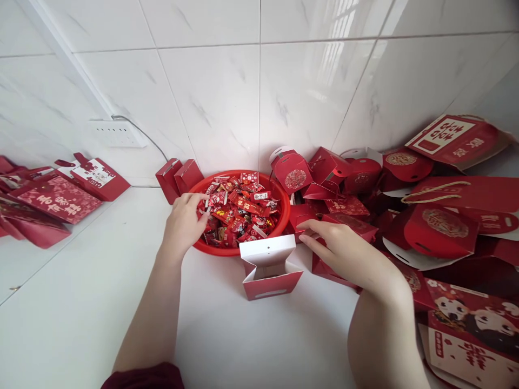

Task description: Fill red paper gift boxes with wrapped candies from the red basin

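1 box (272, 286) stands unclosed, many sweets (245, 205) left outside. Left hand (182, 222) curls over sweets, grasp unclear; right hand (334, 244), fingers loose, looks empty.

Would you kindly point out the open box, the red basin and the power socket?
Open box (271, 286): head view, on its red front panel.
Red basin (221, 251): head view, on its front rim.
Power socket (117, 134): head view, on its white face.
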### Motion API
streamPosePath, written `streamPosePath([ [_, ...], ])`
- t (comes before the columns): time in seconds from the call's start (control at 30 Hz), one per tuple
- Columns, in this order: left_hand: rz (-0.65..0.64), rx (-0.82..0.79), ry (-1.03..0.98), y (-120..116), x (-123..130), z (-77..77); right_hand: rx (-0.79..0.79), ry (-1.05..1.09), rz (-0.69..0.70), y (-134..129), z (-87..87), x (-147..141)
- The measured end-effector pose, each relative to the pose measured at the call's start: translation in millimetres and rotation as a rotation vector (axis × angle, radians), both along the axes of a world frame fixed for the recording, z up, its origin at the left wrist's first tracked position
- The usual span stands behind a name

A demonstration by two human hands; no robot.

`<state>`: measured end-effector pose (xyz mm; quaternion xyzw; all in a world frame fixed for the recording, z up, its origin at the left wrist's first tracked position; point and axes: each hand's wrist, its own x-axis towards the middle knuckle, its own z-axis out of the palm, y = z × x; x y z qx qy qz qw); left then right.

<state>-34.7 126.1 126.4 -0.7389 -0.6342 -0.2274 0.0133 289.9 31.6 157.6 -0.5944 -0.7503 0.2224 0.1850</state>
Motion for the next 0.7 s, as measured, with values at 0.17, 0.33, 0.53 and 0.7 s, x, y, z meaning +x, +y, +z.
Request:
streamPosePath([
  [0.17, -0.237, -0.279, -0.025, 2, 33, -23.3, -0.013, -0.036, -0.016, 2, -1.6, -2],
  [0.33, -0.255, -0.325, -0.028, 9, 39, -32.8, -0.003, -0.031, -0.02, 1, -0.4, -2],
  [0.53, -0.228, -0.149, -0.485, -16, 29, 5.8, 0.039, -0.01, -0.007, 0, 0.2, 0],
  [0.7, -0.587, -0.042, -0.52, -53, 41, 29.4, 0.044, -0.018, -0.014, 0, 0.1, 0],
])
